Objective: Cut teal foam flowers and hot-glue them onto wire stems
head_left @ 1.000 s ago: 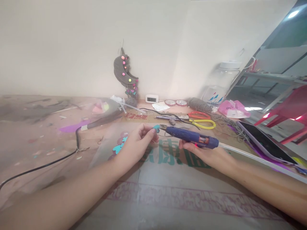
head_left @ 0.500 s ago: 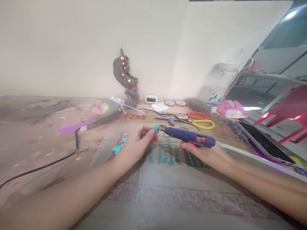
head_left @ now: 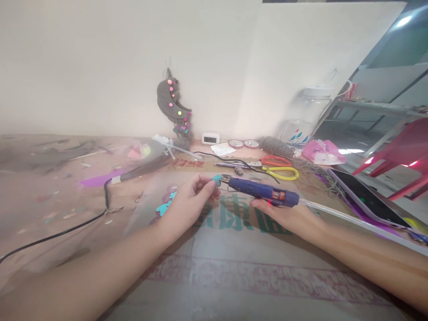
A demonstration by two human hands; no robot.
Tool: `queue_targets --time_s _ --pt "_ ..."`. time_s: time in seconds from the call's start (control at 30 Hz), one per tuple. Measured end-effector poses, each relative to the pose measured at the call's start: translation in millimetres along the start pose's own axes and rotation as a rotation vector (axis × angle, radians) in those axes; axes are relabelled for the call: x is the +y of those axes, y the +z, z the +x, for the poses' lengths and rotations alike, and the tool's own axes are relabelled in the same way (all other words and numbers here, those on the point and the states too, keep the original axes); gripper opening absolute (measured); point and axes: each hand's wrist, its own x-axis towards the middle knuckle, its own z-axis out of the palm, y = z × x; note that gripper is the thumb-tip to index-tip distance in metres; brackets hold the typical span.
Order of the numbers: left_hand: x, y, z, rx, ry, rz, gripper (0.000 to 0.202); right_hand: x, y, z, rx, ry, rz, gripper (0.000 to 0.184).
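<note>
My left hand (head_left: 194, 198) pinches a small turquoise piece (head_left: 217, 179) between thumb and fingertips; its exact kind is too small to make out. My right hand (head_left: 272, 211) is wrapped round a dark blue hot glue gun (head_left: 264, 191), whose red light glows near my thumb. A long clear glue stick (head_left: 337, 211) runs out of the gun's back end. The gun's metal nozzle points left at the turquoise piece, touching it or very close. More turquoise cut-out pieces (head_left: 164, 206) lie left of my left wrist, partly hidden by it.
Behind my hands lie yellow-handled scissors (head_left: 284, 173), red-handled scissors (head_left: 276, 160) and a white digital clock (head_left: 210, 138). A grey crescent ornament (head_left: 167, 99) hangs on the wall. At right are a phone (head_left: 368, 196), grey yarn (head_left: 277, 146) and a clear jug (head_left: 306, 116). A black cable (head_left: 53, 238) crosses the left side.
Hardly anything differs. Both hands keep their hold on the turquoise piece and the glue gun, and the whole view has shifted very slightly.
</note>
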Motion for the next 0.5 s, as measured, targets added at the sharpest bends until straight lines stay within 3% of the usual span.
queue_targets --time_s 0.5 --pt "-1.3 -0.9 0.4 -0.006 0.003 0.003 0.025 -1.8 1.9 1.4 0.015 0.017 0.027 0.032"
